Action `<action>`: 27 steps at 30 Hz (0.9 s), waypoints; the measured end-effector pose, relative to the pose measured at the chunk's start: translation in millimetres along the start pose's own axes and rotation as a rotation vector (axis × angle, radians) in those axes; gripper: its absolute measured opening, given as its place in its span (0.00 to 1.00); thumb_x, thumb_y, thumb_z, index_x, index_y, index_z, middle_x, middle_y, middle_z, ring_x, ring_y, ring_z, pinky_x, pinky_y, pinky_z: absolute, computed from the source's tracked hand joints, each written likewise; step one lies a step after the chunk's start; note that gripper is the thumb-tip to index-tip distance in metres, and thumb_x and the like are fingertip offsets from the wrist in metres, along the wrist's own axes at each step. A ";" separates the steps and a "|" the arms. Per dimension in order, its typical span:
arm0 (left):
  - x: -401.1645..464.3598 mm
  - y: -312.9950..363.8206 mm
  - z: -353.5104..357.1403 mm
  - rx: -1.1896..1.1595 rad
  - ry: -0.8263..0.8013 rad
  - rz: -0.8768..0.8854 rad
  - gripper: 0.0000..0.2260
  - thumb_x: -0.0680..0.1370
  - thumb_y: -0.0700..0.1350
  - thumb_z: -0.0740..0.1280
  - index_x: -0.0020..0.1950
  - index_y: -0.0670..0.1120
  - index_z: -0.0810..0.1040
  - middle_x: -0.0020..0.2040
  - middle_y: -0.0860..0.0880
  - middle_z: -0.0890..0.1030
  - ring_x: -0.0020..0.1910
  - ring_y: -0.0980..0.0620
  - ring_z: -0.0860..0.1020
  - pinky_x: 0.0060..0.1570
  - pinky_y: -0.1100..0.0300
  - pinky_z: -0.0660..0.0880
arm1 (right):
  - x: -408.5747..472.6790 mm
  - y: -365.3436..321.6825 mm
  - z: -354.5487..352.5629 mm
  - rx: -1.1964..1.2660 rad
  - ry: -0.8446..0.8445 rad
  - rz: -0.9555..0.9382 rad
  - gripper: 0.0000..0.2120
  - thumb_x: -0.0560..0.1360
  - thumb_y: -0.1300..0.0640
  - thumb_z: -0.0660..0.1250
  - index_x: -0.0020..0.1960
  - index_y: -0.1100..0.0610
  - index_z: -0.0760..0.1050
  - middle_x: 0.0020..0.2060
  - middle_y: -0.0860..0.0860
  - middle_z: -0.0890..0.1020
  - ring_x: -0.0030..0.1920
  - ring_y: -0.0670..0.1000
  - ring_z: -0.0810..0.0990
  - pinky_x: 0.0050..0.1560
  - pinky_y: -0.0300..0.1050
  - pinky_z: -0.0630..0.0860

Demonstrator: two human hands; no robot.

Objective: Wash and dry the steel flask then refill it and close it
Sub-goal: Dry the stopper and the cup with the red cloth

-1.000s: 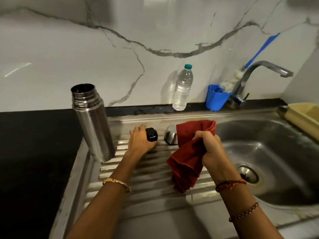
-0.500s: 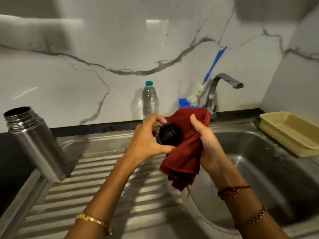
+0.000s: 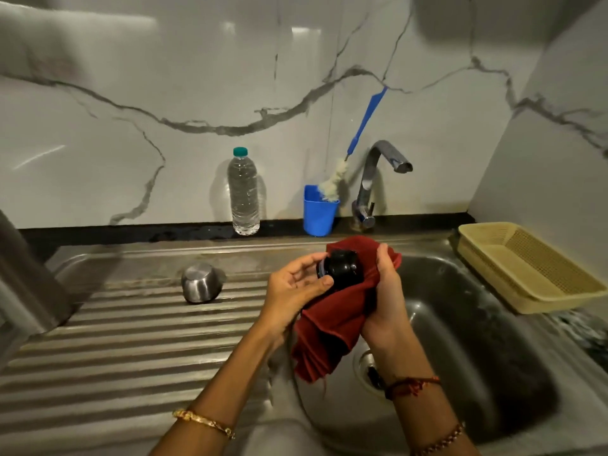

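Both hands meet over the near edge of the sink [image 3: 493,373]. Left hand [image 3: 292,291] has loose, half-open fingers, and its fingertips touch the black stopper [image 3: 342,271]. Right hand [image 3: 383,291] curls around the red cloth [image 3: 332,327] and holds it behind the stopper. Some cloth hangs down below the hands.

At 9 o'clock, the steel flask [image 3: 23,278] stands at the picture's edge, on the ridged drainboard [image 3: 131,340]. A steel cup [image 3: 200,283] lies on its side at 10 o'clock from the hands. At 12 o'clock, by the wall, stand a water bottle [image 3: 243,192], a blue cup [image 3: 319,210] with a brush [image 3: 365,120] in it, and the tap [image 3: 378,179]. At 3 o'clock sits a yellow basket [image 3: 487,258].
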State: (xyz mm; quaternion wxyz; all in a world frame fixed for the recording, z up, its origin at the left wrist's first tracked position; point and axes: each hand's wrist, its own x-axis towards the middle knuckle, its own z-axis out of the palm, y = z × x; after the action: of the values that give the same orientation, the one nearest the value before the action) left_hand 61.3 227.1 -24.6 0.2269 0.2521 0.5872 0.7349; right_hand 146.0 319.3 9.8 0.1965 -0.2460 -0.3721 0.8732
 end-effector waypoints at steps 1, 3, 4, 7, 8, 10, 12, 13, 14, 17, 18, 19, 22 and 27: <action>0.2 -2.1 5.9 -0.021 0.004 -0.022 0.16 0.69 0.33 0.70 0.51 0.50 0.79 0.43 0.54 0.84 0.43 0.59 0.82 0.43 0.67 0.77 | 0.6 -1.6 -3.0 -0.030 0.011 -0.021 0.28 0.75 0.35 0.52 0.47 0.57 0.79 0.42 0.57 0.83 0.47 0.56 0.80 0.48 0.50 0.75; 0.1 -1.4 16.6 -0.083 0.010 -0.072 0.14 0.70 0.34 0.69 0.50 0.49 0.79 0.41 0.53 0.84 0.41 0.59 0.82 0.40 0.68 0.77 | 1.6 -5.5 -6.3 -0.096 0.040 -0.075 0.33 0.72 0.31 0.49 0.51 0.56 0.79 0.46 0.57 0.83 0.50 0.56 0.80 0.49 0.50 0.75; 0.8 1.3 20.1 -0.112 0.018 -0.097 0.13 0.70 0.34 0.69 0.49 0.49 0.79 0.40 0.53 0.84 0.40 0.58 0.82 0.38 0.68 0.77 | 0.5 -8.4 -6.5 -0.121 0.043 -0.111 0.35 0.72 0.30 0.47 0.53 0.56 0.78 0.47 0.56 0.82 0.50 0.55 0.79 0.48 0.49 0.75; 9.3 11.8 21.0 -0.106 0.033 -0.117 0.14 0.67 0.35 0.71 0.50 0.46 0.80 0.46 0.47 0.84 0.40 0.55 0.83 0.39 0.66 0.79 | 0.6 -7.7 -7.4 -0.324 0.010 -0.294 0.28 0.77 0.36 0.42 0.50 0.50 0.76 0.45 0.51 0.81 0.49 0.50 0.79 0.47 0.46 0.73; 11.5 17.2 20.6 -0.069 0.028 -0.091 0.15 0.66 0.35 0.72 0.51 0.45 0.80 0.47 0.46 0.83 0.42 0.55 0.82 0.40 0.65 0.79 | 0.5 -3.1 -7.4 -0.425 -0.002 -0.381 0.23 0.78 0.39 0.45 0.51 0.48 0.75 0.46 0.49 0.80 0.52 0.50 0.78 0.50 0.45 0.73; 14.0 25.5 19.4 0.010 0.016 -0.020 0.16 0.64 0.34 0.73 0.50 0.45 0.80 0.46 0.47 0.83 0.43 0.54 0.82 0.40 0.66 0.78 | 4.2 10.0 -12.4 -0.679 -0.011 -0.613 0.16 0.78 0.42 0.52 0.63 0.44 0.69 0.60 0.49 0.75 0.61 0.47 0.74 0.59 0.43 0.70; 11.5 31.3 18.3 0.088 -0.008 0.068 0.17 0.64 0.30 0.72 0.48 0.46 0.80 0.43 0.49 0.82 0.41 0.55 0.80 0.39 0.68 0.77 | 10.8 20.9 -19.6 -0.934 -0.026 -0.816 0.21 0.75 0.42 0.53 0.68 0.38 0.61 0.70 0.49 0.65 0.65 0.43 0.68 0.64 0.38 0.66; 9.5 31.8 17.2 0.139 -0.015 0.120 0.18 0.65 0.29 0.71 0.48 0.48 0.79 0.42 0.49 0.81 0.40 0.55 0.79 0.39 0.68 0.77 | 12.6 20.9 -19.9 -0.973 -0.019 -0.848 0.22 0.73 0.42 0.53 0.67 0.39 0.62 0.70 0.48 0.65 0.65 0.42 0.67 0.64 0.35 0.65; 9.1 31.4 15.0 0.200 -0.019 0.184 0.19 0.64 0.28 0.72 0.47 0.50 0.79 0.42 0.50 0.80 0.39 0.56 0.78 0.40 0.67 0.77 | 13.8 17.7 -18.3 -0.941 -0.014 -0.823 0.21 0.72 0.42 0.54 0.65 0.41 0.67 0.68 0.47 0.67 0.64 0.41 0.69 0.64 0.33 0.66; 8.3 28.5 8.4 0.347 -0.031 0.306 0.23 0.58 0.33 0.78 0.45 0.54 0.80 0.44 0.51 0.78 0.37 0.60 0.76 0.41 0.68 0.75 | 14.0 -1.4 -10.2 -0.692 -0.102 -0.594 0.09 0.74 0.51 0.61 0.50 0.46 0.79 0.51 0.54 0.80 0.52 0.47 0.79 0.55 0.44 0.76; 7.2 27.4 7.7 0.372 -0.027 0.323 0.23 0.57 0.35 0.79 0.45 0.55 0.80 0.44 0.50 0.78 0.37 0.59 0.75 0.40 0.68 0.75 | 15.4 -8.3 -8.6 -0.585 -0.154 -0.473 0.08 0.76 0.56 0.61 0.49 0.53 0.79 0.46 0.56 0.81 0.46 0.48 0.81 0.50 0.43 0.78; 7.0 25.7 7.7 0.389 -0.012 0.335 0.22 0.57 0.36 0.80 0.45 0.54 0.80 0.43 0.50 0.78 0.36 0.59 0.74 0.40 0.68 0.75 | 16.5 -14.1 -6.2 -0.509 -0.203 -0.378 0.08 0.76 0.60 0.61 0.49 0.58 0.79 0.42 0.56 0.81 0.43 0.47 0.82 0.45 0.40 0.78; 5.0 23.1 12.3 0.296 0.070 0.289 0.19 0.61 0.33 0.77 0.45 0.51 0.80 0.41 0.47 0.78 0.32 0.58 0.75 0.37 0.69 0.75 | 16.8 -9.0 -4.3 -0.664 -0.149 -0.513 0.09 0.77 0.58 0.61 0.49 0.49 0.79 0.45 0.50 0.82 0.47 0.46 0.81 0.50 0.41 0.78; 4.0 28.7 16.3 0.202 0.032 0.192 0.17 0.64 0.31 0.74 0.48 0.49 0.80 0.42 0.49 0.82 0.34 0.58 0.78 0.39 0.66 0.77 | 10.4 23.8 -12.5 -0.802 -0.003 -0.918 0.15 0.72 0.49 0.57 0.58 0.43 0.71 0.61 0.48 0.73 0.57 0.34 0.72 0.56 0.27 0.69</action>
State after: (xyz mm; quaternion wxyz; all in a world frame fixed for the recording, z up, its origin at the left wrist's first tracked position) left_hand 67.5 236.0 6.9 0.1195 0.3169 0.6349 0.6944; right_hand 141.1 316.3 -18.4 0.4445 -0.1140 -0.7403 0.4913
